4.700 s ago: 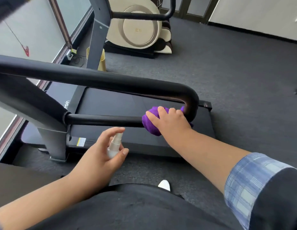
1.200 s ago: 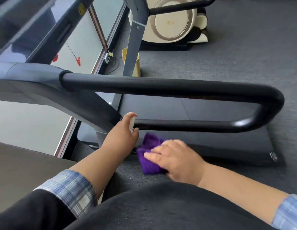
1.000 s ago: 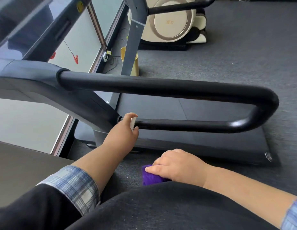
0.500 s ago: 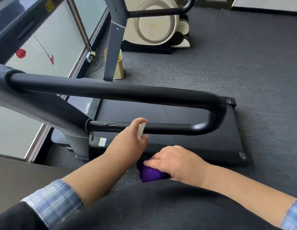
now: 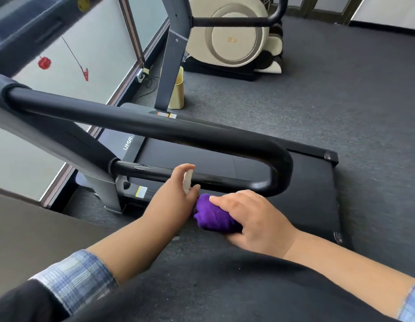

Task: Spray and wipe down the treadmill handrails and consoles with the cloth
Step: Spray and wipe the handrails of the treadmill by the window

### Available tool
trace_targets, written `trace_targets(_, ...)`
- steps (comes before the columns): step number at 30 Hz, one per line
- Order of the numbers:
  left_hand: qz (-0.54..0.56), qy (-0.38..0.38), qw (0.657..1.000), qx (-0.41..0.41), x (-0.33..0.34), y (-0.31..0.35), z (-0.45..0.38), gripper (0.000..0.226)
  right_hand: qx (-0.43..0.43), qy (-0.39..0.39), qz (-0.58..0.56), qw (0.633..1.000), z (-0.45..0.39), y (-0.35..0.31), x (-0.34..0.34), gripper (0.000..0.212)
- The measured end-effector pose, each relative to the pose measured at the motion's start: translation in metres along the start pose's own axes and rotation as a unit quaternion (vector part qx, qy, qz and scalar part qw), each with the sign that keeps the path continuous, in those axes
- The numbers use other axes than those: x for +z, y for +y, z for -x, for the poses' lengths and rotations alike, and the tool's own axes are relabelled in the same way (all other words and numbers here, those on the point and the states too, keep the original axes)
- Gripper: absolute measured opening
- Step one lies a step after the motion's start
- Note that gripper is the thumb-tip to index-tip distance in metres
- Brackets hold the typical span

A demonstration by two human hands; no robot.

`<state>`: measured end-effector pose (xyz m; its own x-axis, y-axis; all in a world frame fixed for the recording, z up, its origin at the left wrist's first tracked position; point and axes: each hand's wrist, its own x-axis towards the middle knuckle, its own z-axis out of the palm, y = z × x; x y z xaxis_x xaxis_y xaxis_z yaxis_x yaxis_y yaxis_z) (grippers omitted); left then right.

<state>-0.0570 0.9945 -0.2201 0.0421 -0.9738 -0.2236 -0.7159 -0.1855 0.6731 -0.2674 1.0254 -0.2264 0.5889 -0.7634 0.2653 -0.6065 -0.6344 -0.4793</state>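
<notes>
Purple cloth (image 5: 213,216), bunched into a lump, long axis running left to right, gripped in right hand (image 5: 255,223) just below lower bar of black treadmill handrail (image 5: 155,127). Small white spray bottle (image 5: 187,180) upright, top pointing at that lower bar, clasped in left hand (image 5: 176,194), index finger on top. Hands nearly touching. Treadmill deck (image 5: 306,182) and grey carpet (image 5: 341,89) beyond.

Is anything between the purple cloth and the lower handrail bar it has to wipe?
Nothing visible. The right hand grips the purple cloth just below the lower handrail bar; the left hand, holding the spray bottle, sits beside it, not between.
</notes>
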Motion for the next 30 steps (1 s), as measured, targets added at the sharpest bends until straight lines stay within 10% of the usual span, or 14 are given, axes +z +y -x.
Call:
trace_targets(6,0.085,0.061,0.993,-0.056,-0.01,-0.017,0.039,0.042,0.078,0.05,0.094,0.991,-0.051,-0.02,-0.014,0.075)
trace_targets(12,0.088,0.059,0.991,-0.085,-0.011,-0.027,0.069,0.041,0.206,-0.184,0.273,0.921,-0.056,0.01,0.003,0.087)
trace_targets(30,0.093,0.103,0.979,-0.152,-0.053,-0.104,0.117,0.046,0.138,-0.216,0.291,0.922,-0.174,-0.03,0.094,0.097)
